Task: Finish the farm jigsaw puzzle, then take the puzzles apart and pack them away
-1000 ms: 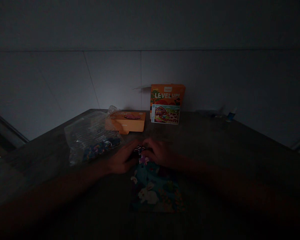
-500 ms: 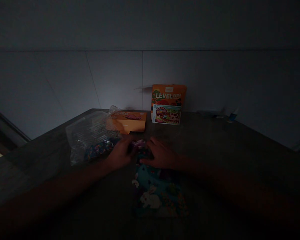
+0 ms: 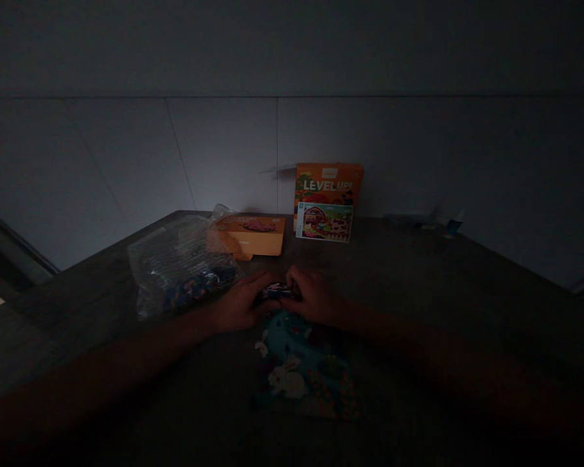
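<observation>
The light is very dim. A partly visible jigsaw puzzle (image 3: 292, 363) lies flat on the table in front of me, with white rabbits, teal ground and orange flowers. At its far end my left hand (image 3: 241, 303) and my right hand (image 3: 311, 295) close from both sides on a dark puzzle section (image 3: 276, 291) with pale purple markings. Fingers and thumbs of both hands curl around its edges. Whether this section is joined to the rest of the puzzle, I cannot tell.
Left of my hands, a clear plastic bag (image 3: 160, 259) holds colourful puzzle pieces (image 3: 194, 290). An orange box (image 3: 253, 243) lies behind it. By the wall stands a "LEVEL UP!" box (image 3: 328, 175) with a farm picture card (image 3: 325, 222) leaning on it. Small items (image 3: 452, 226) sit far right.
My hands have drawn closer together and closed on the puzzle section at the far end. The rabbit puzzle has shifted slightly left. Bag and boxes stay put.
</observation>
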The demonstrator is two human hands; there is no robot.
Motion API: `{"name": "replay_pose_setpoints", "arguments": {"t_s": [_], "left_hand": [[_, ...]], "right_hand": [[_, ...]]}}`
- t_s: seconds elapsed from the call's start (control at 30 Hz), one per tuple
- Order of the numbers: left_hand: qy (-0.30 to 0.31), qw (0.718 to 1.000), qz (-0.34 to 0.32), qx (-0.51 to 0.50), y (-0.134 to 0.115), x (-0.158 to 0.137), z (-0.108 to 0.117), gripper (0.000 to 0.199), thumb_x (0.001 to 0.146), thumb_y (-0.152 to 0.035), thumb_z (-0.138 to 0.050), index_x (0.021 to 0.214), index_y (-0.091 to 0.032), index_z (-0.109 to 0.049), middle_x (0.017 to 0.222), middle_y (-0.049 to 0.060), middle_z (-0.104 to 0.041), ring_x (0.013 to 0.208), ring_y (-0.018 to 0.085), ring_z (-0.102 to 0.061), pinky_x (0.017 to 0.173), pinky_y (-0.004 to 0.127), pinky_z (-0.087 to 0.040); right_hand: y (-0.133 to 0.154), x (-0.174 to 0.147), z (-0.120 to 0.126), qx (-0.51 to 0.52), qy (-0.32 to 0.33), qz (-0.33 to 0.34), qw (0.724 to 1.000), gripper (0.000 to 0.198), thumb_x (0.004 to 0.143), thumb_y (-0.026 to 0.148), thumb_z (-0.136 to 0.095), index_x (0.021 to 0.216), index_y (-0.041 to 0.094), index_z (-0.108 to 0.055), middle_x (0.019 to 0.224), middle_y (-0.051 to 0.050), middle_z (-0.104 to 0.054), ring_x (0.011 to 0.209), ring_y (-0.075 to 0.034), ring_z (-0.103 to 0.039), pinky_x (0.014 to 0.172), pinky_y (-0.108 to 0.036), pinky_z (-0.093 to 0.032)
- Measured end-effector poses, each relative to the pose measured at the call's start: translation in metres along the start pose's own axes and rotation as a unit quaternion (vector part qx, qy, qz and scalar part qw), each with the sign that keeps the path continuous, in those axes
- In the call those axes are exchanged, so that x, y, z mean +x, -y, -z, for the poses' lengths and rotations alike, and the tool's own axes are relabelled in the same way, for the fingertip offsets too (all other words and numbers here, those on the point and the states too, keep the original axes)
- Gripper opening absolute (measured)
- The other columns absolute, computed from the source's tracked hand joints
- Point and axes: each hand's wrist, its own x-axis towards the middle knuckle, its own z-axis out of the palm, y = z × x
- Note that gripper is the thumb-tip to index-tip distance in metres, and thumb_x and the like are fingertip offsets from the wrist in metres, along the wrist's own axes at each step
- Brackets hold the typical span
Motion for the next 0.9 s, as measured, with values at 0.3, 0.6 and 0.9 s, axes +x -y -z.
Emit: {"name": "replay_pose_setpoints", "arguments": {"t_s": [0.3,0.6,0.9], "left_hand": [[-0.130,0.986,0.099,-0.044,0.0078,0.0006,0.0014,0.027,0.089,-0.033,-0.052,0.107,-0.014,-0.061,0.099,0.007,-0.068,0.092,0.023,-0.063,0.081,0.032,-0.050],[-0.079,0.996,0.036,-0.013,0.0048,0.0021,0.0012,0.023,0.093,-0.027,-0.046,0.108,-0.017,-0.060,0.105,0.007,-0.065,0.097,0.020,-0.061,0.086,0.032,-0.047],[-0.092,0.995,0.036,0.026,0.0045,0.0001,0.0019,0.015,0.086,-0.016,-0.050,0.098,-0.016,-0.059,0.093,0.006,-0.061,0.086,0.019,-0.059,0.074,0.030,-0.047]], "right_hand": [[0.0076,-0.0025,0.0017,-0.128,0.051,-0.031,0.990,0.071,0.069,0.078,-0.058,0.096,0.012,-0.057,0.098,-0.014,-0.060,0.089,-0.028,-0.057,0.078,-0.039,-0.042],[0.0041,0.0033,0.0034,-0.028,0.116,0.003,0.993,0.051,0.070,0.066,-0.069,0.070,0.016,-0.057,0.083,-0.004,-0.057,0.080,-0.019,-0.054,0.071,-0.030,-0.037],[0.0009,0.0000,-0.0014,-0.006,0.082,0.039,0.996,0.042,0.077,0.056,-0.068,0.076,0.017,-0.055,0.072,0.000,-0.057,0.069,-0.015,-0.052,0.064,-0.026,-0.032]]}}
